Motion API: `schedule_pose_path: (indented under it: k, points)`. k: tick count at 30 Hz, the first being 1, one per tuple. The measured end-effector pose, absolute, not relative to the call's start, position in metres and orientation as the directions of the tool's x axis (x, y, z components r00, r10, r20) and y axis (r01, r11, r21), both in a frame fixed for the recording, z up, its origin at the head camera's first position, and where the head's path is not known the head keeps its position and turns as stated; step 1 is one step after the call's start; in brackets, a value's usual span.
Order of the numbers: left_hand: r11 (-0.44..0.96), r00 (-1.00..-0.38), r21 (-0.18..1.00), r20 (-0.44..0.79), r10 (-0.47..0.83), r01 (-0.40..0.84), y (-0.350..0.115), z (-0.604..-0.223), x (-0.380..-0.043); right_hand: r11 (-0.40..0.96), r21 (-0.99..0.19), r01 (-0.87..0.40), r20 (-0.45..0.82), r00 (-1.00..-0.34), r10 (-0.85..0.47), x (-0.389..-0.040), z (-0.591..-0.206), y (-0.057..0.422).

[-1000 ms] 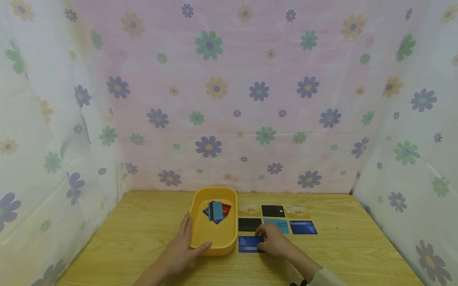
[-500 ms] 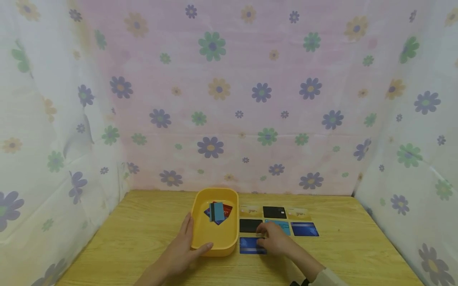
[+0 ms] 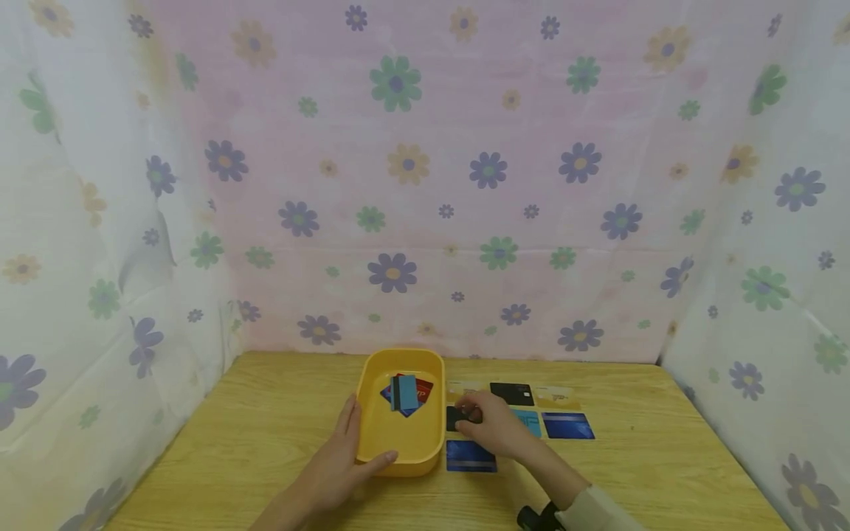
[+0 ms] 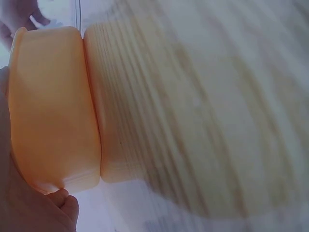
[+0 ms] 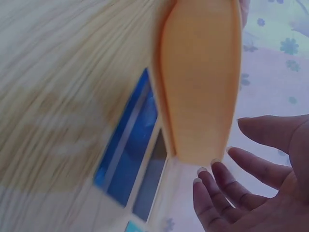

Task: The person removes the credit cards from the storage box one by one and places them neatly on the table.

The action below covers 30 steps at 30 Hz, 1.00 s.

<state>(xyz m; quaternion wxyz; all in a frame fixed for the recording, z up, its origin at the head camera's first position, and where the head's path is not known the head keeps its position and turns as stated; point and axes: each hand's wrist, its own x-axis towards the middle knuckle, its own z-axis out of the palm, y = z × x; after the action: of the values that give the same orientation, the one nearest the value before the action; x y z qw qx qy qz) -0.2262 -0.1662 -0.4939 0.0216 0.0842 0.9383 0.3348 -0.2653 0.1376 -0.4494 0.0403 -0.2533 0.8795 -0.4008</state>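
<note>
Right hand (image 3: 494,424) moved; card (image 3: 453,418) below (flat)

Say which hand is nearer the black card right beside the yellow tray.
Right. The right hand hovers over the black card, partly covering it in the head view. The left hand holds the yellow tray on the opposite side.

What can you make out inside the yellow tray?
Inside the yellow tray, a light blue card lies over a red card and a dark blue card. Much of both is covered; anything fully beneath is hidden.
</note>
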Motion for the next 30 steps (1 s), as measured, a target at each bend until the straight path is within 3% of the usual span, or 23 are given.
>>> schedule_pose_path:
  k: [17, 25, 30]
  points:
    - [0.753, -0.981, 0.635, 0.045, 0.188, 0.174, -0.167, -0.496, -0.226, 0.486, -0.694, -0.532, 0.304, -0.828, -0.471, -0.275, -0.444, 0.074]
    - [0.751, -0.977, 0.63, 0.062, 0.205, 0.198, -0.168, -0.496, -0.225, 0.494, -0.731, -0.472, 0.222, -0.848, -0.481, -0.282, -0.452, 0.044]
    - [0.75, -0.977, 0.631, 0.067, 0.204, 0.199, -0.168, -0.493, -0.225, 0.511, -0.768, -0.385, 0.178, -0.896, -0.407, -0.288, -0.458, 0.026]
